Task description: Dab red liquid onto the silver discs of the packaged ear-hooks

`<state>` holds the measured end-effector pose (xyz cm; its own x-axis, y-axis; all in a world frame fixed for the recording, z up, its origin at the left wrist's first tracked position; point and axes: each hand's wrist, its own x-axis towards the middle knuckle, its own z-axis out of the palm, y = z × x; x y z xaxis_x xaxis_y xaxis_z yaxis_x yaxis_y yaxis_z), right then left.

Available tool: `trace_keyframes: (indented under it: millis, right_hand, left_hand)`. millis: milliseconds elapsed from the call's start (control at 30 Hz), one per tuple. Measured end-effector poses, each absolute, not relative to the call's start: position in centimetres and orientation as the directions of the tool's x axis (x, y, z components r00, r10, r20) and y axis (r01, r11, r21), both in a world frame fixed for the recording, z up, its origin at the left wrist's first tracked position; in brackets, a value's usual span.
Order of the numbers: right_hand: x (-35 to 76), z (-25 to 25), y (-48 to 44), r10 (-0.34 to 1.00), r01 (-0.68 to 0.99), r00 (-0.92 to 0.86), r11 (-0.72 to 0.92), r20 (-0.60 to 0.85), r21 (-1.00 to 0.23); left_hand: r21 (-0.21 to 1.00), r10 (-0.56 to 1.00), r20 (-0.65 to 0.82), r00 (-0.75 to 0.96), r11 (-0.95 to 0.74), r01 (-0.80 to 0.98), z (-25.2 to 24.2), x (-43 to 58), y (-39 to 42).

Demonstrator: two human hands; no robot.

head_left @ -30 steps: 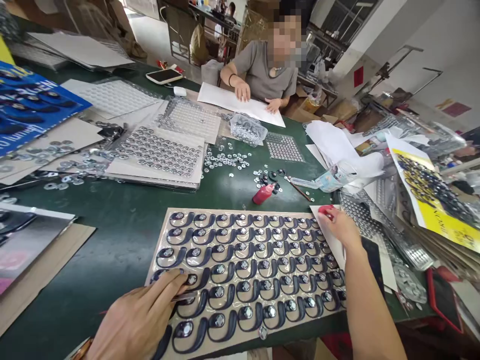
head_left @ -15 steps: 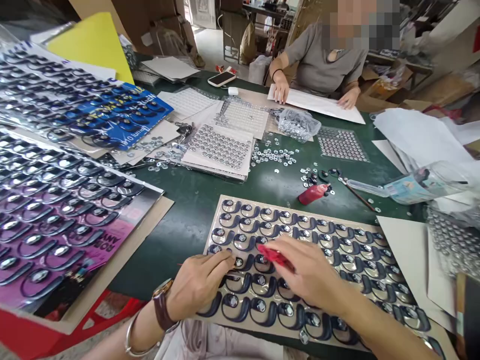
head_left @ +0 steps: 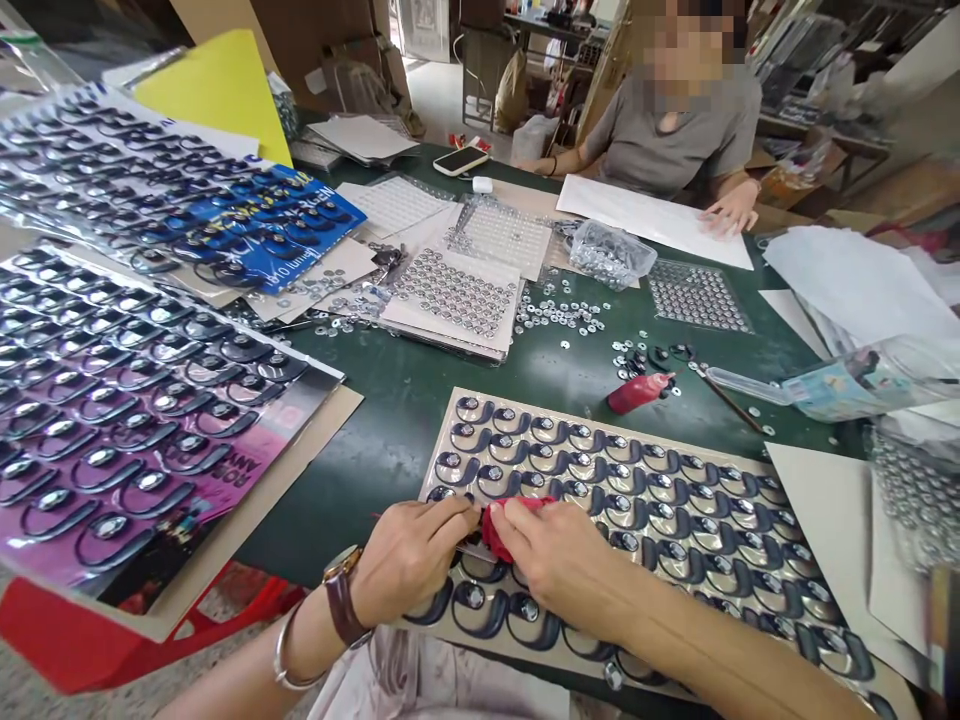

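A cardboard sheet (head_left: 750, 462) covered in rows of dark hook-shaped parts with silver studs under clear plastic lies in front of me on the green table (head_left: 390, 400). My left hand (head_left: 409, 570), with a watch on its wrist, rests on the sheet's near left corner, fingers pinched on a thin stick-like tool. My right hand (head_left: 559, 560) meets it there, closed on a small red thing (head_left: 501, 525). Both hands touch at the sheet's left rows.
A red bottle (head_left: 637, 392) lies beyond the sheet among loose washers (head_left: 559, 315). Filled sheets (head_left: 127, 400) stack at my left, trays of studs (head_left: 457, 295) in the middle. A person in grey (head_left: 675, 140) sits across, hands on white paper. Plastic bags and paper fill the right.
My right hand came from the sheet's far right edge to its near left corner, bringing the red thing to my left hand. The view swung left.
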<state>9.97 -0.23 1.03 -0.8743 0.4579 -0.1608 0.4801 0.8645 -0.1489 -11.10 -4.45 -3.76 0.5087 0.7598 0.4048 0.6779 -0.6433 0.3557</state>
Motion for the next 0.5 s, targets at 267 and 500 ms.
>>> trace_keyframes:
  millis: [267,500]
  right_hand:
    - [13.3,2.8,-0.3,0.675,0.620,-0.738,0.687,0.014,-0.379]
    - [28.3,3.3,2.2,0.961,0.967,-0.127,0.175,0.248,-0.186]
  left_hand:
    - [0.374,0.784,0.396,0.479,-0.614,0.695,-4.3,-11.4,-4.7]
    - [0.394,0.813,0.379,0.442,-0.574,0.718,-4.0,-11.1,-4.6]
